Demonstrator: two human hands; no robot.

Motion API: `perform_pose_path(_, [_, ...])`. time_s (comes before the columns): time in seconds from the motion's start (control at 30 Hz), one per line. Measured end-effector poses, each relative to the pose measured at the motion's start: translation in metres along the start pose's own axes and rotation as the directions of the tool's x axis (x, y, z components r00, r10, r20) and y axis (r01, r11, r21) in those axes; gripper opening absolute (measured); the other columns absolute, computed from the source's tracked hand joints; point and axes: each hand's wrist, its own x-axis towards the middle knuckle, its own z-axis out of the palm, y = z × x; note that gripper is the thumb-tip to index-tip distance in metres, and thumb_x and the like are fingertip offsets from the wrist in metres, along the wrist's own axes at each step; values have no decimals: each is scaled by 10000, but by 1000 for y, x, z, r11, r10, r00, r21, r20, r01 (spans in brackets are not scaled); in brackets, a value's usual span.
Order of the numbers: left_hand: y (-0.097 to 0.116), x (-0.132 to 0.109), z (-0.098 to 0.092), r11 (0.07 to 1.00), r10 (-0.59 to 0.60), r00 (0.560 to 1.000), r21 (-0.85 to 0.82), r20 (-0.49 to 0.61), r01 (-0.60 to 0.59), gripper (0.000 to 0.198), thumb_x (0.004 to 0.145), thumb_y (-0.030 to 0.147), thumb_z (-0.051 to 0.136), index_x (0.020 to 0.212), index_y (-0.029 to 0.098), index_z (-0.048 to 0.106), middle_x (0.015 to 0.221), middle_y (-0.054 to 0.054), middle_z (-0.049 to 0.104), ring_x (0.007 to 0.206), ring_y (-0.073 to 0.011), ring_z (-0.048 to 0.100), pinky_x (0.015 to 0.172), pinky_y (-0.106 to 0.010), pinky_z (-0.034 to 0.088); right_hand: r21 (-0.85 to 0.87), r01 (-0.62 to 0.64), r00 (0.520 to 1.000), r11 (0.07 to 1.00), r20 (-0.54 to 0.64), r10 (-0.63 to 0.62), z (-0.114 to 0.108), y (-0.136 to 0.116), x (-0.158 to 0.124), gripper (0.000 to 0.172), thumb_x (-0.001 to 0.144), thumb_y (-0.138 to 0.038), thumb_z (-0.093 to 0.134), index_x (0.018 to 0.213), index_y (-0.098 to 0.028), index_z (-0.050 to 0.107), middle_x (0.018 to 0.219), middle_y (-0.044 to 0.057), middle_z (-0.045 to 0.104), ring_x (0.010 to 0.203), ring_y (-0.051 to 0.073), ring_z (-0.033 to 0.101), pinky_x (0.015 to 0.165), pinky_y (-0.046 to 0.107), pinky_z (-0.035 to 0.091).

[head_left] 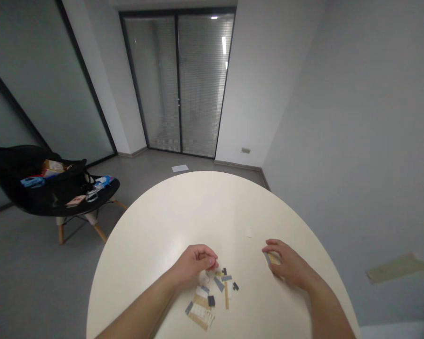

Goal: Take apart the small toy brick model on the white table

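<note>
2 bare hands, palms down, a short gap between them.

The left hand [194, 266] curls into a loose pinch, its fingertips [212, 260] drawn together and angled right, the left wrist [173, 278] slightly bent. The right hand [286, 263] lies flatter, its fingers [273, 246] extended and pointing left. The bare left forearm [137, 313] and right forearm [327, 306] rise from the lower edge of the head view, converging inward.
</note>
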Motion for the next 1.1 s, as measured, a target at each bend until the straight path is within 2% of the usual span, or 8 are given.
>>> perform_pose_path(0.27, [-2, 1, -2, 1000, 9, 1000, -11, 15, -8, 454, 639, 500, 854, 787, 104, 689, 663, -63, 686, 631, -128, 591, 634, -245, 413, 47, -27, 999, 999, -34, 28, -3, -3, -2, 528, 624, -266, 629, 1136, -160, 699, 1317, 153, 584, 1229, 297, 537, 1088, 414, 367])
perform_pose_path(0.43, [-1, 1, -2, 999, 12, 1000, 52, 6, -13, 475, 634, 530, 841, 780, 109, 677, 648, -57, 675, 577, -115, 553, 599, -246, 410, 84, -73, 992, 994, -96, 81, 1, -13, 1, 419, 753, -424, 589, 1065, -170, 705, 1079, 134, 671, 910, 253, 632, 854, 379, 488])
perform_pose_path(0.63, [1, -1, -5, 978, -11, 1000, 210, 5, 10, 434, 653, 490, 812, 835, 117, 683, 708, -58, 674, 570, -115, 532, 574, -246, 397, 17, -99, 987, 995, -127, 100, 11, -17, 6, 272, 744, -313, 594, 949, -172, 703, 967, 106, 664, 862, 229, 617, 804, 341, 465])
perform_pose_path(0.7, [5, -5, -10, 941, 11, 1000, 337, 25, -18, 336, 701, 418, 768, 833, 117, 699, 666, -28, 643, 579, -111, 515, 575, -234, 378, 0, -118, 985, 993, -130, 117, 12, -18, 6, 233, 737, -275, 594, 920, -176, 699, 947, 96, 660, 860, 220, 616, 798, 327, 459])
perform_pose_path(0.77, [11, -10, -17, 856, 7, 998, 516, 64, -39, 228, 732, 330, 715, 818, 119, 725, 611, 2, 603, 573, -105, 490, 563, -221, 353, -11, -132, 982, 991, -135, 130, 12, -18, 6, 198, 735, -251, 595, 891, -178, 693, 930, 90, 660, 856, 213, 615, 792, 315, 452])
perform_pose_path(0.87, [24, -19, -24, 707, -115, 984, 707, 138, -16, 182, 699, 259, 701, 816, 133, 761, 599, 14, 596, 568, -104, 480, 526, -205, 327, -30, -137, 982, 990, -133, 132, 11, -20, 4, 149, 736, -234, 588, 838, -179, 681, 895, 84, 660, 834, 208, 612, 765, 306, 442])
perform_pose_path(0.97, [36, -26, -26, 636, -202, 963, 771, 175, -7, 216, 643, 219, 727, 842, 153, 779, 604, 26, 592, 566, -105, 490, 511, -199, 326, -50, -142, 981, 989, -138, 134, 10, -21, 4, 114, 741, -224, 580, 801, -182, 668, 867, 78, 662, 809, 204, 606, 735, 297, 428])
perform_pose_path(1.1, [43, -29, -22, 580, -226, 953, 814, 203, -35, 276, 617, 202, 745, 888, 184, 787, 653, 28, 609, 599, -112, 523, 537, -196, 355, -71, -167, 979, 983, -132, 156, 10, -17, 5, 70, 741, -220, 591, 766, -185, 646, 840, 73, 667, 777, 194, 595, 705, 286, 409])
